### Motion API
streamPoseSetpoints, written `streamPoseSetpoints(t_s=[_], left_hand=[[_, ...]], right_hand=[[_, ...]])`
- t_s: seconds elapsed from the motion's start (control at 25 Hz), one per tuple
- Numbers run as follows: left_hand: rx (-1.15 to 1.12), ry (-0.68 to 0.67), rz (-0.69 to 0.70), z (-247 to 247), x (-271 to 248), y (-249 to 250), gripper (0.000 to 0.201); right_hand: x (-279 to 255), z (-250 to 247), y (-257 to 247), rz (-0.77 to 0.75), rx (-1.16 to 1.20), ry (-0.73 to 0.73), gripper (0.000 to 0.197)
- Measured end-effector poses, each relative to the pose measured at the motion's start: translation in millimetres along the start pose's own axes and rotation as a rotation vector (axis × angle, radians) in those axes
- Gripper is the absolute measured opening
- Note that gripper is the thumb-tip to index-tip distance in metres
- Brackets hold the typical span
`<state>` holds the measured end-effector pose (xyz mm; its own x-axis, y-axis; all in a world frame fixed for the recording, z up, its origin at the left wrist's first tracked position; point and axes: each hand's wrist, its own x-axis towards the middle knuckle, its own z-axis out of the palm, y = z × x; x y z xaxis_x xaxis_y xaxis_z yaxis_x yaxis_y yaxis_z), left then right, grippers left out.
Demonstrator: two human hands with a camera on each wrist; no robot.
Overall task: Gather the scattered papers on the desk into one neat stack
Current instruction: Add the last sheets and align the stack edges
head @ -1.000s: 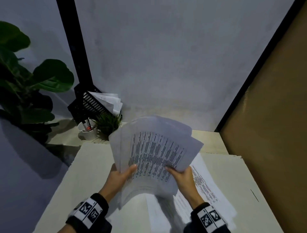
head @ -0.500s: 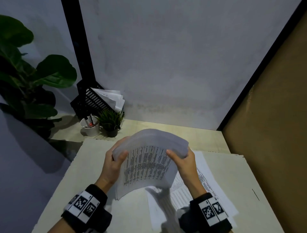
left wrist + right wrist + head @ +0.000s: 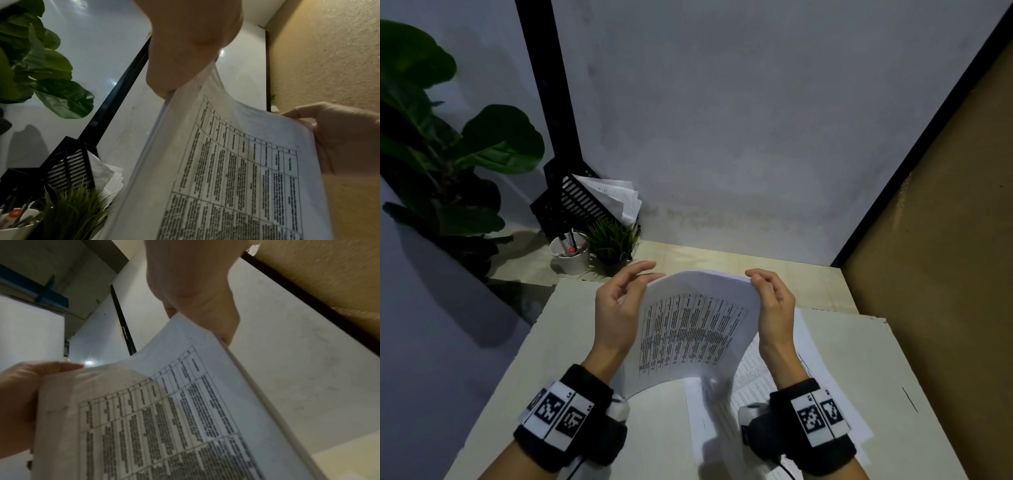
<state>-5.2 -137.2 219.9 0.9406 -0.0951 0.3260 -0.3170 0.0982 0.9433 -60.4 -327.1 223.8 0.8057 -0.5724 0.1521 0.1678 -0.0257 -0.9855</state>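
White paper stack (image 3: 693, 329) upright btwn left hand (image 3: 619, 308) & right hand (image 3: 774, 305)

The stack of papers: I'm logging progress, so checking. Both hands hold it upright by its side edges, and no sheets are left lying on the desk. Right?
Not quite. Both the left hand and right hand do hold the stack of papers upright by its side edges, but the head view shows printed sheets lying on the desk beneath it.

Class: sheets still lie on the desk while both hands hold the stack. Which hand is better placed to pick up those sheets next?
Probably the right hand: the loose sheets lie directly beneath it and its wrist, while the left hand is on the stack's far side.
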Motion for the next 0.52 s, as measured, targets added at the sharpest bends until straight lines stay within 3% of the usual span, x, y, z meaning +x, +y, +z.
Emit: streamPoseSetpoints(t_s=[0.12,0.2,0.32,0.52], left_hand=[[-0.002,-0.069,-0.012,-6,-3,-3,0.038],[0.009,-0.139,-0.129,-13,-5,-19,0.042],[0.026,-0.192,-0.402,-19,-7,-38,0.041],[-0.096,-0.217,-0.318,-35,-4,-26,0.066]], right_hand=[[3,-15,13,0.048,0.050,-0.133,0.033],[2,-21,26,0.188,-0.012,-0.268,0.051],[-5,-17,35,0.245,-0.151,-0.329,0.024],[0,-21,25,0.154,-0.049,-0.347,0.031]])
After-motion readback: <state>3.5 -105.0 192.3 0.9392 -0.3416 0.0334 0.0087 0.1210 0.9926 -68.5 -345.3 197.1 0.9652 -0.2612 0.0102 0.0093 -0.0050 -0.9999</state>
